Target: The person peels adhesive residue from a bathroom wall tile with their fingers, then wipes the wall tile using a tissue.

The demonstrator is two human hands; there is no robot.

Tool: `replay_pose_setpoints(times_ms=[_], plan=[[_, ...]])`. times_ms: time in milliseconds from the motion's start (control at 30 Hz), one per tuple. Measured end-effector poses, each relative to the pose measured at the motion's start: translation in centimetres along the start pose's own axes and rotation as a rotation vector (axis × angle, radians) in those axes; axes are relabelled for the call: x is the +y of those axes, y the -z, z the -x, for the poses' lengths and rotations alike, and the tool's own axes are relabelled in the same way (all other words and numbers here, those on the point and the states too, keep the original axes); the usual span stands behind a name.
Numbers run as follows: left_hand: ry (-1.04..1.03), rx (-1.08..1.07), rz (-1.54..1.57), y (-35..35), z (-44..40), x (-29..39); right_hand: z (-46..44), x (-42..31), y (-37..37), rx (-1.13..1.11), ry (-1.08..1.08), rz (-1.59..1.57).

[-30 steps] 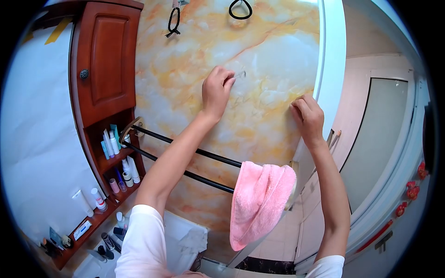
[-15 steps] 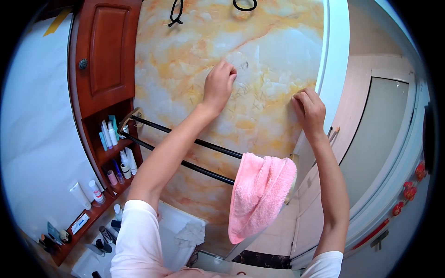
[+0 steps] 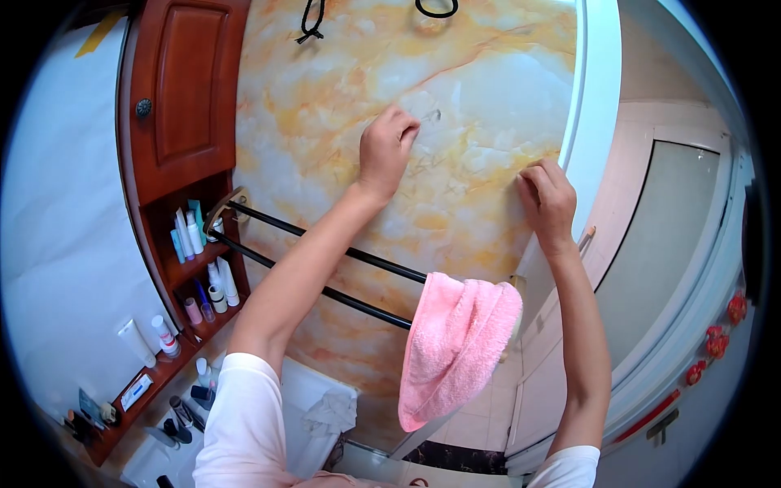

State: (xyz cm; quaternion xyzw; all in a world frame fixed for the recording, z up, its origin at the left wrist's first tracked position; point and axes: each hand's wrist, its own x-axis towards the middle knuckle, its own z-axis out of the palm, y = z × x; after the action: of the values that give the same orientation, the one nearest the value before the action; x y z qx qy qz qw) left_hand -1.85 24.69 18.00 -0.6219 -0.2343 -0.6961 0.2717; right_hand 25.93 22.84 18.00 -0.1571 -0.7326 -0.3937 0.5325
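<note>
My left hand (image 3: pixel 386 153) is raised in front of the marbled wall (image 3: pixel 488 106), with thumb and fingers pinched together. Whatever it may hold is too small or too clear to make out. Just right of its fingertips, a small clear and greyish mark or fitting (image 3: pixel 434 115) shows against the wall. My right hand (image 3: pixel 549 195) is closed in a pinch beside the white door frame (image 3: pixel 598 81); anything between its fingers is hidden. Below the hands, a pink towel (image 3: pixel 460 346) hangs over the black double towel rail (image 3: pixel 382 263).
A reddish wooden cabinet (image 3: pixel 189 89) with shelves of tubes and bottles stands at left, beside a bottle-lined ledge (image 3: pixel 167 370). Below is a white sink (image 3: pixel 285 447) with a crumpled cloth (image 3: pixel 332 411). Black cord loops (image 3: pixel 310 20) hang above. A doorway opens at right.
The view has shifted slightly. Both hands stay pinched and almost in the same places against the wall and by the door frame.
</note>
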Motion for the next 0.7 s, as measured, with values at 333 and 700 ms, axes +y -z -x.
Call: replay_pose_setpoints(times_ms=[333,700], plan=[[0.080,0.096,0.089,-0.9,0.7,-0.4,-0.2,0.1,0.1,0.014,0.025,-0.011],[0.118,0.035,0.028,-0.4,0.3,0.5,-0.2,-0.1,0.1,0.005,0.021,-0.016]])
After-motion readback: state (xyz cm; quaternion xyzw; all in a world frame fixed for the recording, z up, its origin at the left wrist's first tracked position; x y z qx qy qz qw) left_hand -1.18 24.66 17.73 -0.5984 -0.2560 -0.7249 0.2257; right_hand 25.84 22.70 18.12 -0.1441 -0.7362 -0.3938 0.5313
